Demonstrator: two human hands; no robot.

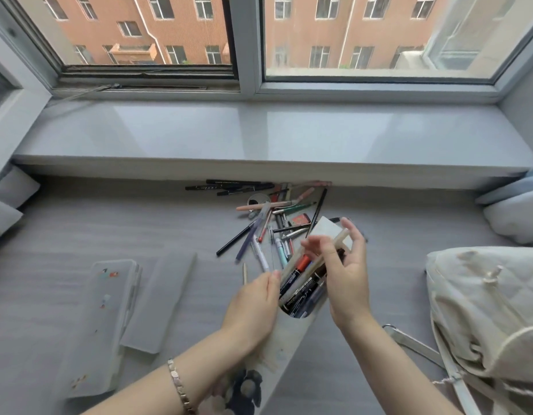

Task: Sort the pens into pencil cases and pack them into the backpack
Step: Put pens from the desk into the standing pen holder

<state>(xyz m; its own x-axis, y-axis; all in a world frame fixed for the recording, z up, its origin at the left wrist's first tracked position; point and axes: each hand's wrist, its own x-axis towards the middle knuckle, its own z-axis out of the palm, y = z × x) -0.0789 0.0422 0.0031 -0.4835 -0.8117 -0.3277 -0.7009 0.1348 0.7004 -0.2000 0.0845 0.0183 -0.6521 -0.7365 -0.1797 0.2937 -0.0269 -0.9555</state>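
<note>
My left hand [253,304] grips the side of a pale fabric pencil case [284,345] with a dark flower print, held upright with its mouth open. Several markers [301,287] stand inside it, black and red-capped. My right hand [346,274] is at the case's mouth, fingers curled round a cream-coloured pen [338,241] that points up and away. A loose pile of pens [268,223] lies on the grey surface just beyond the case. The cream quilted backpack [495,307] lies at the right.
Two translucent plastic pencil boxes [109,319] lie at the left, one with small stickers. The window sill [259,136] runs across behind the pens. Pillows sit at the far right [516,217] and far left. A backpack strap [417,345] trails toward me.
</note>
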